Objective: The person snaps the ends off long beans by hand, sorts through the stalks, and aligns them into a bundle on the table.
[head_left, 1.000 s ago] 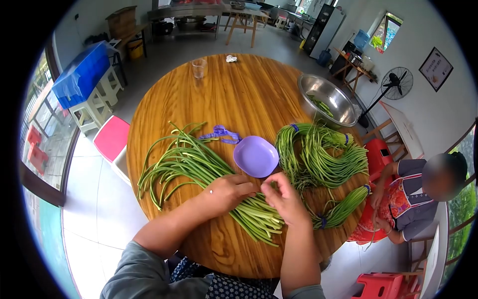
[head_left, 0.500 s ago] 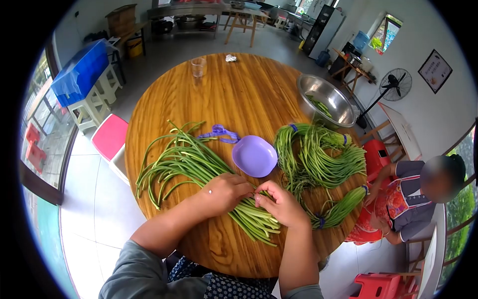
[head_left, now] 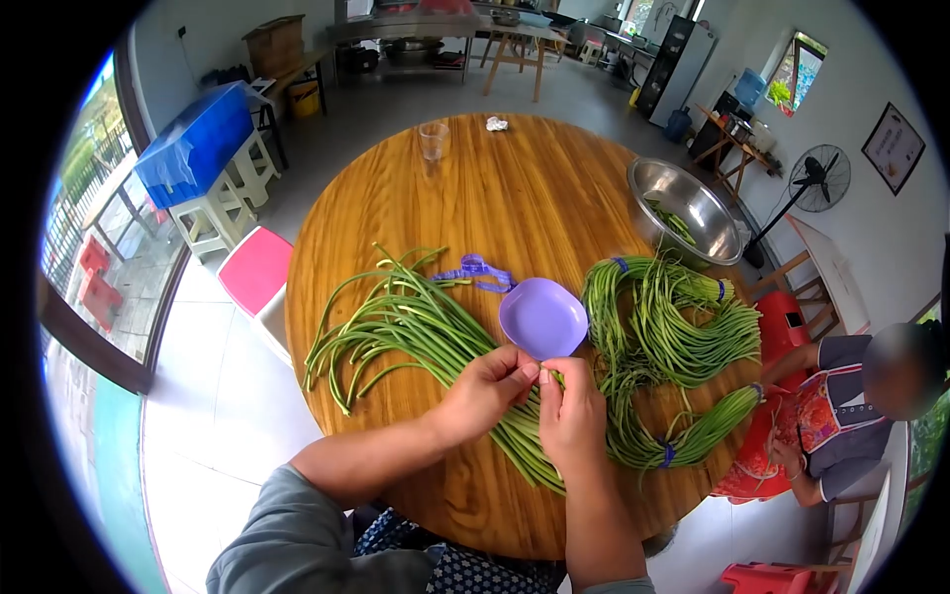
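Long green stems (head_left: 416, 322) lie loose across the round table, their thick ends toward its front edge. Above them, my left hand (head_left: 487, 391) is closed in a pinch. My right hand (head_left: 572, 404) pinches right beside it, fingertips nearly touching, and a short green piece shows between the two hands. Which fingers bear it is hard to tell. Just beyond my hands sits a purple bowl (head_left: 542, 319), with purple tape (head_left: 479, 271) to its left. Tied bundles of green stems (head_left: 683, 332) rest at the right, and a smaller tied bundle (head_left: 693, 436) is nearer.
A steel basin (head_left: 693, 203) with some green pieces stands at the table's back right. A clear cup (head_left: 433, 142) and crumpled white tissue (head_left: 497, 124) are at the far edge. A person (head_left: 841, 416) sits at the right. A pink stool (head_left: 255, 269) stands left.
The view has shifted, so the table appears farther right. My left hand has lifted off the stems, and both hands now meet in a pinch with a green piece between them.
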A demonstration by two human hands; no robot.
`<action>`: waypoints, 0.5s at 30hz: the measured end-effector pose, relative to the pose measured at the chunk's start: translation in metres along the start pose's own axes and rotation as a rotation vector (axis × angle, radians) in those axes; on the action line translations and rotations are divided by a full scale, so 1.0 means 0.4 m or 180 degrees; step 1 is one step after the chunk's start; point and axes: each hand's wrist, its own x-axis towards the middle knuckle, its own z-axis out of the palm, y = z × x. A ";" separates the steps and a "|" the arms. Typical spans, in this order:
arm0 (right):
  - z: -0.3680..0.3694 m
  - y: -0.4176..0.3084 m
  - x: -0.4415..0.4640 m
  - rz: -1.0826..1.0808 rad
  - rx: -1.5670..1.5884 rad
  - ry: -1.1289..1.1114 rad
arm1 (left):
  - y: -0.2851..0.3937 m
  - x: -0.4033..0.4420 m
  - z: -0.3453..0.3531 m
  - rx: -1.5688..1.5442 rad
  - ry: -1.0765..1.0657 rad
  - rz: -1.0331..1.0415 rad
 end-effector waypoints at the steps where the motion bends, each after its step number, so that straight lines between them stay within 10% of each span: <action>1: -0.003 0.004 -0.001 -0.0019 -0.0031 0.0002 | 0.004 0.003 -0.005 0.0005 0.0007 -0.0001; 3: -0.015 0.018 -0.006 -0.0043 -0.0054 0.0010 | 0.019 0.012 -0.019 0.2444 -0.0213 0.2007; 7: -0.022 0.024 -0.001 -0.0100 -0.0341 -0.0295 | 0.019 0.008 -0.029 0.3850 -0.0290 0.2863; 15: 0.037 0.057 -0.015 0.0571 0.0605 0.0435 | -0.001 -0.003 0.030 0.3303 0.0272 0.2294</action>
